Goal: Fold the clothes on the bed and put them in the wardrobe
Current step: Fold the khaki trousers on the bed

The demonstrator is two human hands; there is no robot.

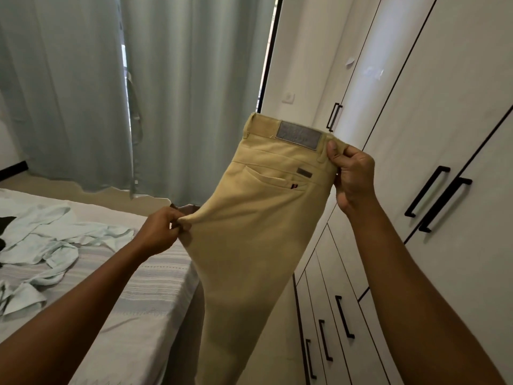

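A pair of tan trousers [249,232] hangs in the air in front of me, folded lengthwise, back pocket and grey waistband patch facing me. My right hand [352,176] grips the waistband at its right end, held high. My left hand [163,232] pinches the seat seam lower down on the left edge. The legs drop out of view at the bottom. The bed [144,301] with a striped cover lies to the left, and the white wardrobe [444,120] stands on the right with its doors closed.
A crumpled pale blue garment [50,240] lies on the bed at the left, with a dark item at the frame's edge. Pale green curtains [83,93] hang behind the bed. Wardrobe drawers with black handles [344,315] sit low on the right.
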